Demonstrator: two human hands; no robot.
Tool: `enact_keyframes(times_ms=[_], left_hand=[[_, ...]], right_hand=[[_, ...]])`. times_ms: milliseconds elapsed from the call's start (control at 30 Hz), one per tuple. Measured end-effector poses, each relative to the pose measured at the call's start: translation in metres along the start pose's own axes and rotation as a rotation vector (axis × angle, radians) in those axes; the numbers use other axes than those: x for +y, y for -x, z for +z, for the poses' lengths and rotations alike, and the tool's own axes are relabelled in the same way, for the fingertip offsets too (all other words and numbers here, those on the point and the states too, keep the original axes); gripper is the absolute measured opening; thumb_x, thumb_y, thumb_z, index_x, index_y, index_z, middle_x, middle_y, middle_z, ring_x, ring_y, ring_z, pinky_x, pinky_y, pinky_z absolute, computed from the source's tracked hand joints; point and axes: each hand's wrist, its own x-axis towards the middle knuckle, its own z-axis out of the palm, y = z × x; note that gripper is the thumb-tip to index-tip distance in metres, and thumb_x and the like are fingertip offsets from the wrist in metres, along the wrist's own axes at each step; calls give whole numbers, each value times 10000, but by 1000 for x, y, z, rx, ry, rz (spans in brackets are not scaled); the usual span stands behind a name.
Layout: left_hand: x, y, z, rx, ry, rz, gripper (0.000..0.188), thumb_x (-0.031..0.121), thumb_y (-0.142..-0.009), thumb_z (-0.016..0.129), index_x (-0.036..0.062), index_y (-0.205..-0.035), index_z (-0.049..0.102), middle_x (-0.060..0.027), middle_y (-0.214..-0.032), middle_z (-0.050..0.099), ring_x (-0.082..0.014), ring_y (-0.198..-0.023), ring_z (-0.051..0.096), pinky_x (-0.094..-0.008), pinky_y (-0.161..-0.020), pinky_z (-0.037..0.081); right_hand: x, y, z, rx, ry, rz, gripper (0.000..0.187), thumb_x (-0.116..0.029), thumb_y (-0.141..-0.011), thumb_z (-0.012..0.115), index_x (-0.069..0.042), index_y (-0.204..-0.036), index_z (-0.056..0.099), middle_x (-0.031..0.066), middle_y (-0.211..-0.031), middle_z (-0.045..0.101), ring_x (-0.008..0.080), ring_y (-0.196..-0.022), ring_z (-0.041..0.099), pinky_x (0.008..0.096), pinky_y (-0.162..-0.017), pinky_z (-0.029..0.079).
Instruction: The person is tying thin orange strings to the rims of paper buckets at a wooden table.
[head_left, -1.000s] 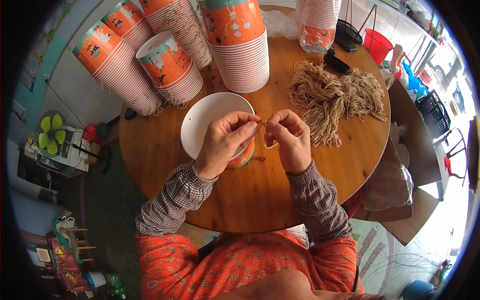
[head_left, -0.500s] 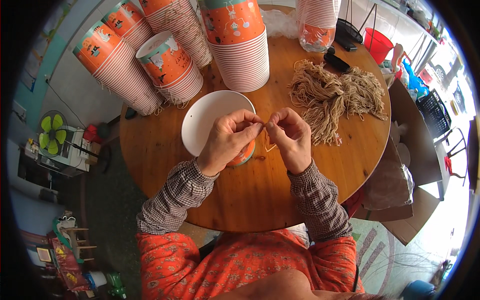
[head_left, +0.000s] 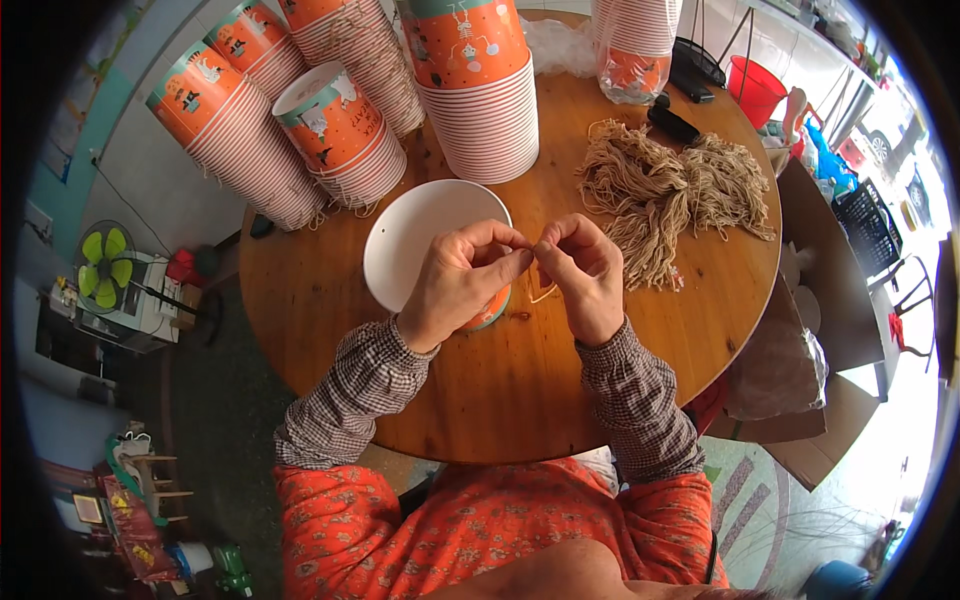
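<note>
Left hand: my left hand (head_left: 455,275) has thumb and forefinger pinched on a thin cord (head_left: 543,296), pretty sure, though the fingertips cover most of it.
Right hand: my right hand (head_left: 585,280) is pinching the same way, tips just about meeting the left's.
Cord: a small loop hangs right below the pinch; can't tell if it runs to the bucket.
Bucket: the white-lined bucket (head_left: 400,240) sits just left of my grip, mouth tipped up toward me, partly behind my left hand, with a little hole in its wall.
Step in hand: fiddly fingertip work on the cord, knotting maybe; hard to be sure.
Next move calls for: a light, steady pinch on both sides, imo, cause stuff this thin slips easily.
Yarn pile: tan cord bundle (head_left: 640,200) beyond my right hand, off to the right.
Tall stack: nested buckets (head_left: 478,130) straight past the grip.
Table: round wooden top (head_left: 480,400) under it all.
</note>
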Motion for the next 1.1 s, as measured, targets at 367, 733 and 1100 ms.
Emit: enact_keyframes(times_ms=[367, 733, 1100], left_hand=[[1, 1, -4, 9, -165, 49, 151, 127, -867, 651, -10, -929, 642, -25, -792, 659, -56, -711, 583, -225, -653, 482], [4, -2, 3, 14, -122, 123, 134, 99, -867, 651, -13, -934, 626, -15, -739, 633, -58, -660, 570, -218, -611, 473], [5, 2, -6, 23, 92, -90, 77, 40, -884, 577, -29, -910, 600, -12, -767, 624, -49, -712, 562, -208, -640, 462]], right_hand=[[-1, -1, -4, 57, -18, -18, 79, -69, -881, 614, -30, -857, 549, -41, -716, 529, 12, -589, 466, 171, -507, 381], [-2, 2, -1, -4, -5, -3, 85, -74, -903, 602, -39, -853, 543, -53, -740, 525, 11, -628, 457, 178, -536, 370], [-7, -5, -4, 89, -149, 57, 151, -157, -944, 519, -17, -968, 570, 1, -802, 542, 83, -654, 543, 216, -574, 457]])
